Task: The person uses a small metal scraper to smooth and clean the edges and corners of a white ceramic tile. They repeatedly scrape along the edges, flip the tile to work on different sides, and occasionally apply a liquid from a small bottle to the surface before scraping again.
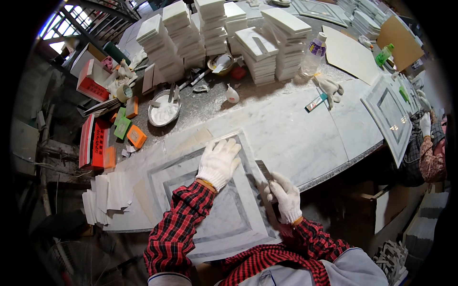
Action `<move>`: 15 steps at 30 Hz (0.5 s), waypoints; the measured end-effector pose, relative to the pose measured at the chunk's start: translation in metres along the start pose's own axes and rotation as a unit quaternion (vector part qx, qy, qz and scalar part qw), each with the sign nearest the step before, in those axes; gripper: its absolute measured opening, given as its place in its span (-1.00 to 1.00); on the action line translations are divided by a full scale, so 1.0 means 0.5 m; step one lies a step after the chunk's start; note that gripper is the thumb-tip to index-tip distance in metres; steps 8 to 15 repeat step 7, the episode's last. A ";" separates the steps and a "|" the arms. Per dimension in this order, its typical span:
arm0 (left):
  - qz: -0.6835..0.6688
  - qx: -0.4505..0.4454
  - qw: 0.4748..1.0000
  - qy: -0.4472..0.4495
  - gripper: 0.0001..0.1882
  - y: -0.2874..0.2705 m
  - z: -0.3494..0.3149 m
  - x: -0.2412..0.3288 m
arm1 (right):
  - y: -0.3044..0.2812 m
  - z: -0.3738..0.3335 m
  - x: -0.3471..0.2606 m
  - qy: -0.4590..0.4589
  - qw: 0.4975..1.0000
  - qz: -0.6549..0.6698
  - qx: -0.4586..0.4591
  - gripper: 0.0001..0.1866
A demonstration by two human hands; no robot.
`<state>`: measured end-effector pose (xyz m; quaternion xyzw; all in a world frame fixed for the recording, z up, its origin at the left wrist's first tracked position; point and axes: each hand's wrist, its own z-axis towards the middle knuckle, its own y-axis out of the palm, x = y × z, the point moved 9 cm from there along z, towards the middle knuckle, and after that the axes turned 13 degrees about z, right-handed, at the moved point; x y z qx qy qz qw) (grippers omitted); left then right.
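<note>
A square marble panel [219, 217] with grey inlaid bands lies before me, its near corner close to my body. My left hand [218, 163], in a white knit glove, rests flat on the panel's far part with its fingers stretched out. Beside the panel's right edge, my gloved right hand [285, 196] is closed around a thin flat metal blade [263, 168] that looks like a scraper. The blade points away from me along that edge. Its lower end is hidden in the fingers.
Tall stacks of white tiles [189, 38] stand at the back. A metal bowl of white powder [164, 108], orange and green blocks [122, 127] and a red box [93, 143] are left. A plastic bottle [312, 59] and loose glove [330, 90] lie right, near another person's gloved hand [425, 125].
</note>
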<state>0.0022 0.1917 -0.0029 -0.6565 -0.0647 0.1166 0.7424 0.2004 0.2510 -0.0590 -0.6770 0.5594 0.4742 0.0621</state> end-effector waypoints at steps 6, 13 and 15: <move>-0.013 -0.042 0.997 -0.068 -0.56 0.022 0.003 0.014 | 0.000 0.064 -0.054 0.013 0.999 -0.007 -0.033 -0.54; -0.010 -0.042 0.997 -0.071 -0.56 0.019 0.007 0.015 | -0.001 0.071 -0.060 0.002 0.999 -0.011 -0.038 -0.53; -0.010 -0.042 0.997 -0.071 -0.56 0.019 0.007 0.015 | -0.001 0.071 -0.060 0.002 0.999 -0.011 -0.038 -0.53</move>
